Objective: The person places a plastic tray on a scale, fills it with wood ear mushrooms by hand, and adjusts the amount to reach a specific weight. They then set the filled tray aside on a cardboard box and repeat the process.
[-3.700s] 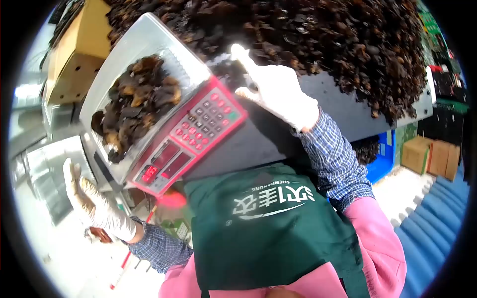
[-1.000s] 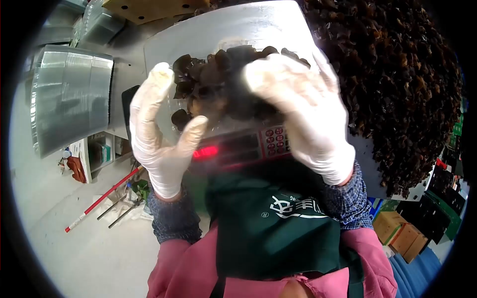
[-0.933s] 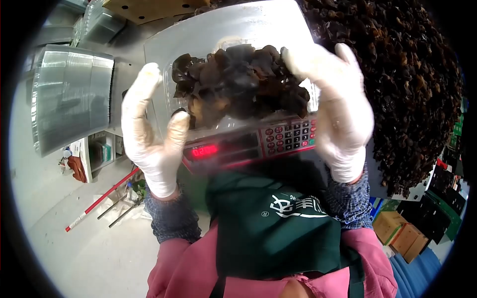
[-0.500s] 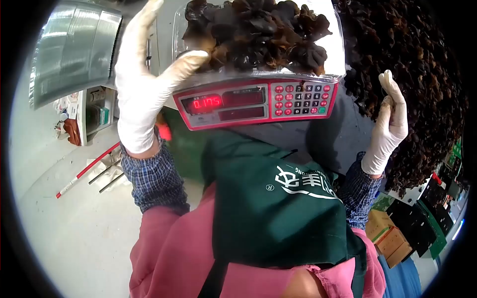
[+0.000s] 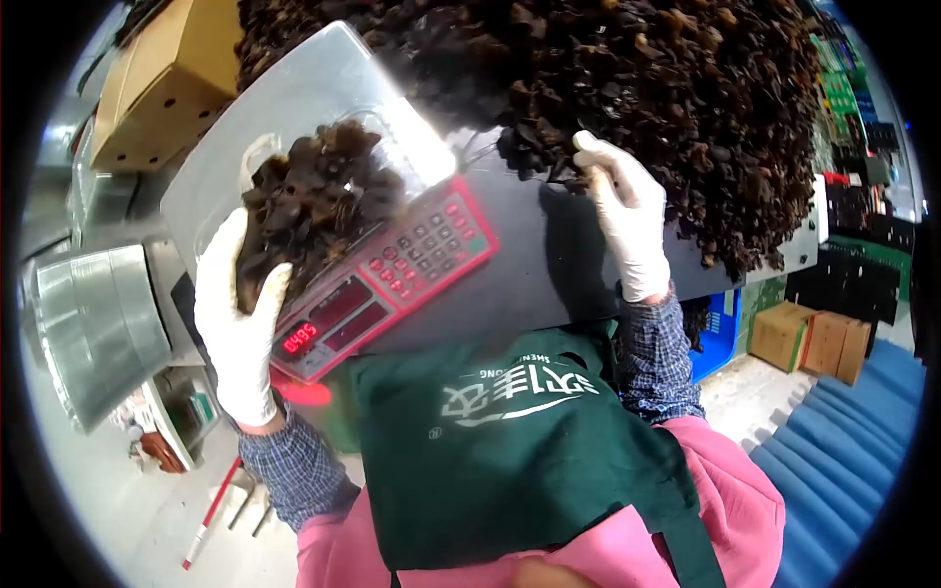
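My left hand (image 5: 235,323), in a white glove, is at the left end of the scale, thumb and fingers apart around the near left edge of a heap of dark wood ear mushrooms (image 5: 319,196). That heap lies in a clear plastic tray on the scale's pan (image 5: 221,176). Below, the red scale (image 5: 392,279) shows glowing digits that look like 0.485. My right hand (image 5: 624,211), also gloved, hovers at the near edge of a large mushroom pile (image 5: 676,88), fingers bent, with a gap between thumb and fingertips. Dark pieces lie right beside those fingertips.
The dark tabletop (image 5: 500,245) carries both scale and pile. A cardboard box (image 5: 162,78) stands at the back left, a ribbed grey metal piece (image 5: 103,323) at the left. Under the table's right side sits a blue crate (image 5: 723,333), with smaller boxes (image 5: 809,338) beyond.
The view has turned, and the scale now appears tilted at the left. My left hand has come down to the mushrooms in the tray; my right is at the pile's edge. The display rose from about 0.175.
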Tool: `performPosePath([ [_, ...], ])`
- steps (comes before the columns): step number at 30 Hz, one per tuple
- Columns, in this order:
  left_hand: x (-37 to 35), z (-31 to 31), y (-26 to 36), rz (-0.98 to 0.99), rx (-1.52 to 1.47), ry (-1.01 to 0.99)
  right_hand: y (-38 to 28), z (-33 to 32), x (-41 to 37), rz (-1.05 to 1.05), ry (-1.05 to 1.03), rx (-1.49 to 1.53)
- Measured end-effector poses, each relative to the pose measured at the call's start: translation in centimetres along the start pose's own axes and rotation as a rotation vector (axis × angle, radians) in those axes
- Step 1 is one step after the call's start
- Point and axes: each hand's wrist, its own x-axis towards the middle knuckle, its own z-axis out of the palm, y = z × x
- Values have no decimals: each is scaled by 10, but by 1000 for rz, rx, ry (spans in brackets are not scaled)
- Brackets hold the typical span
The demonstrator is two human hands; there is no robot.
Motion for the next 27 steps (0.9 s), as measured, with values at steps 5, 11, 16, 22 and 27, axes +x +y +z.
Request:
performPosePath([
  [5, -2, -6, 13, -21, -108, 28, -2, 32, 8, -230, 60, -504],
  [11, -12, -20, 19, 29, 149, 108, 20, 37, 28, -318, 179, -201],
  [16, -33, -27, 24, -69, 35, 203, 18, -1, 13, 352, -117, 546],
  [22, -30, -27, 27, -100, 39, 219, 25, 1, 6, 402, -130, 944],
  [27, -16, -35, 24, -104, 106, 229, -29, 9, 24, 363, -231, 905],
])
